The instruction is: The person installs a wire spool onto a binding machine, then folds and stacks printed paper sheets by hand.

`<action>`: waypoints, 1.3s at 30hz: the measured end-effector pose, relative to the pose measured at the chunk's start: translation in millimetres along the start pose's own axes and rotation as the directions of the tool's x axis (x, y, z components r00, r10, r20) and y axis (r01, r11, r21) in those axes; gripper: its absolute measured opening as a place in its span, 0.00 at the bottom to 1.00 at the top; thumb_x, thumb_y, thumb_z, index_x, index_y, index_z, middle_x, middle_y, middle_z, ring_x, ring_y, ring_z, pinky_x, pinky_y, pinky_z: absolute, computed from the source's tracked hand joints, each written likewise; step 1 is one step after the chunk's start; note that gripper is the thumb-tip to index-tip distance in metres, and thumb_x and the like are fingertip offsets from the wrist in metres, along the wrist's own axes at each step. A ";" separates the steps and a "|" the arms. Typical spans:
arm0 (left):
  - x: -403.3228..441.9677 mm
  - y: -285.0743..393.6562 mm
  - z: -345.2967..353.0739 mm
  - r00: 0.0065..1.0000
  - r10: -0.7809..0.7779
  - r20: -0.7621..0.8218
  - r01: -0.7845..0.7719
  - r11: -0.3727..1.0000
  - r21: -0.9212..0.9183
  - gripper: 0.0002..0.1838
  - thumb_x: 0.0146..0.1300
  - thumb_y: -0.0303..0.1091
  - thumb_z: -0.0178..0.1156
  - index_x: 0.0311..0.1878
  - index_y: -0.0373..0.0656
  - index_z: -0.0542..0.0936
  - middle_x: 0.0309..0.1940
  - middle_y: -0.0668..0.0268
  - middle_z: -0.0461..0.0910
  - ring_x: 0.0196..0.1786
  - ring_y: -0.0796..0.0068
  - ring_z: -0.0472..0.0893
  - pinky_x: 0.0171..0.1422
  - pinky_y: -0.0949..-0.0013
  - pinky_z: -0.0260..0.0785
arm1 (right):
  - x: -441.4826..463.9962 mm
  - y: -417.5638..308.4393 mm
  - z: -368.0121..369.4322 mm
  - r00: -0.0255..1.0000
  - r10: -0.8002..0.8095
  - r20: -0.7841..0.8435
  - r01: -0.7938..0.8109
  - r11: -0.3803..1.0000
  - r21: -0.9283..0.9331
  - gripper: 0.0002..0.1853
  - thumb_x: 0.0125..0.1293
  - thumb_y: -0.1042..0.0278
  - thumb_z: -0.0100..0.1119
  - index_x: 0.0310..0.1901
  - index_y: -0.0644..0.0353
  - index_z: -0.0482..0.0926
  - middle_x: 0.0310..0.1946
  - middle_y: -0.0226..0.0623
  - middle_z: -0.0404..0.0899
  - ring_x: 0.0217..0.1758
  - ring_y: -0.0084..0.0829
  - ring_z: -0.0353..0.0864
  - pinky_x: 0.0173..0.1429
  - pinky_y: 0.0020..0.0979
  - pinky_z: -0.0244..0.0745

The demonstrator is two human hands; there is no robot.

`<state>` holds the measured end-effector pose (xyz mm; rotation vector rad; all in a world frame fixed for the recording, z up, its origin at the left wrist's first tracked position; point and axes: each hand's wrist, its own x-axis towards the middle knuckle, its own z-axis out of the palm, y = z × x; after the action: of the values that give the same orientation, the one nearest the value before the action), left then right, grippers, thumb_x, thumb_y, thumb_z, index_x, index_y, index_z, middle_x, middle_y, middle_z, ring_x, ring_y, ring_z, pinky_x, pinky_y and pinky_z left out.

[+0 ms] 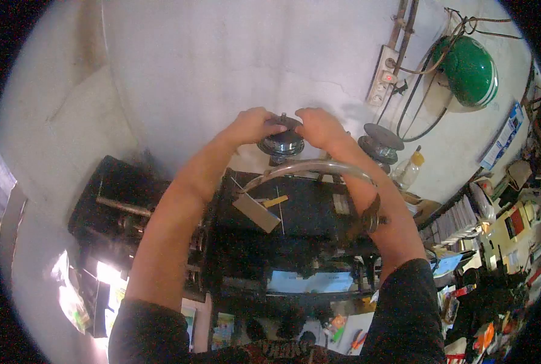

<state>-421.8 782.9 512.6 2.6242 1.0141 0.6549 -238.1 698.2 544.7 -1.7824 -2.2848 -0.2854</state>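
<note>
Both arms reach forward to a dark round disc (285, 126) on top of a shiny metal spool-like part, near the wall. My left hand (255, 125) grips the disc's left edge, thumb on its upper face. On the opposite edge, my right hand (318, 126) holds the disc with its fingers curled. A short stud rises from the disc's middle. Below the hands, a curved clear tube (319, 165) arches over a dark machine surface (307, 209). A flat tan block (256, 212) and a small yellow piece (275, 201) lie there.
A second round spool (381, 142) stands to the right, beside a clear bottle with a yellow cap (411, 168). A power strip (383, 77), cables and a green helmet-like object (469, 71) are on the wall. Stacked papers (452, 224) and clutter fill the right side.
</note>
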 end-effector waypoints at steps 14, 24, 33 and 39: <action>27.3 -41.5 24.7 0.998 -0.038 0.041 0.041 0.996 -0.074 0.21 0.60 0.55 0.59 0.50 0.54 0.83 0.46 0.60 0.82 0.52 0.58 0.79 0.56 0.58 0.69 | 31.0 17.3 28.4 0.992 -0.072 0.106 0.076 0.996 -0.040 0.12 0.65 0.61 0.54 0.41 0.60 0.80 0.38 0.48 0.81 0.45 0.49 0.81 0.49 0.47 0.75; 23.0 -27.6 13.2 0.994 -0.028 0.107 0.038 0.995 -0.093 0.21 0.60 0.53 0.60 0.49 0.49 0.82 0.42 0.58 0.83 0.46 0.58 0.81 0.51 0.58 0.70 | 33.9 27.8 26.7 0.981 -0.157 0.113 0.158 0.987 -0.003 0.12 0.64 0.60 0.54 0.39 0.57 0.83 0.37 0.49 0.83 0.43 0.50 0.82 0.47 0.47 0.77; 20.3 -20.5 7.0 0.989 0.029 0.143 -0.004 0.985 -0.172 0.19 0.61 0.47 0.61 0.51 0.47 0.81 0.40 0.51 0.82 0.41 0.53 0.81 0.49 0.59 0.70 | 29.9 22.5 24.8 0.987 -0.097 0.130 0.111 0.988 -0.108 0.13 0.65 0.57 0.53 0.40 0.54 0.83 0.37 0.44 0.84 0.42 0.46 0.83 0.48 0.46 0.78; 15.4 -13.1 5.6 0.985 0.052 0.166 -0.029 0.990 -0.140 0.19 0.60 0.46 0.61 0.52 0.48 0.81 0.40 0.51 0.82 0.41 0.53 0.81 0.49 0.59 0.70 | 35.3 29.9 30.9 0.980 -0.165 0.115 0.161 0.986 0.043 0.14 0.64 0.57 0.54 0.40 0.57 0.82 0.38 0.49 0.82 0.44 0.49 0.82 0.49 0.47 0.77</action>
<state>-416.4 802.6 507.6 2.5358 0.8378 0.4815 -219.3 747.1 526.1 -1.6391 -2.5079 -0.1719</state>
